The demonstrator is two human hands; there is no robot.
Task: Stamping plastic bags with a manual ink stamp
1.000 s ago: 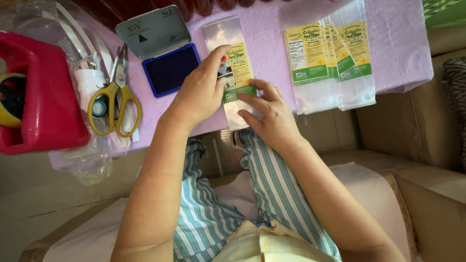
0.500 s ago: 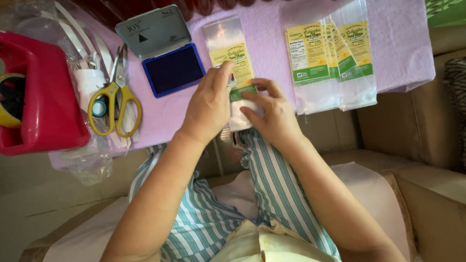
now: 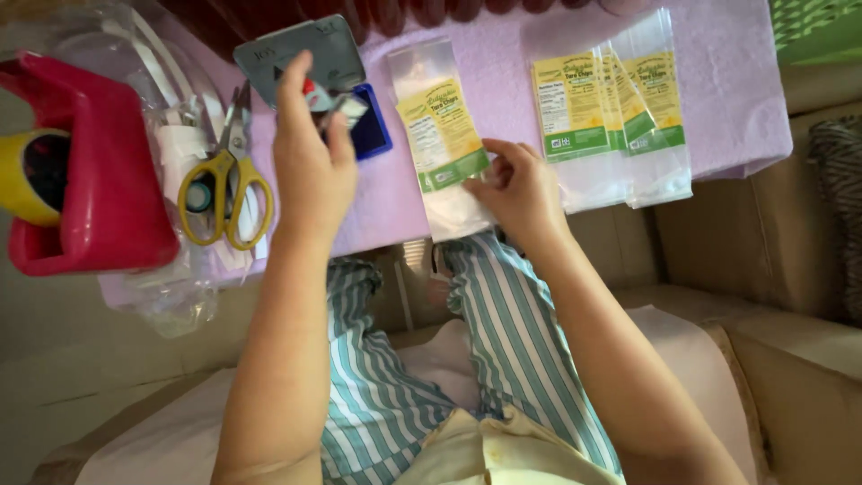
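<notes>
Left hand [image 3: 310,166] closed on small stamp [image 3: 328,97] over ink pad [image 3: 368,135] at eleven o'clock, right hand [image 3: 521,189] pinning bag [image 3: 444,144] on worktop [image 3: 736,108]; seemingly unstamped, three bags [image 3: 611,117] at two o'clock.

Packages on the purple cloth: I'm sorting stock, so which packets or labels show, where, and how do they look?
Clear pouch, yellow-green label, centre, under right hand.
Stacked pouches, same labels, fanned at right.
Ink pad, blue, grey lid, behind left hand.
</notes>
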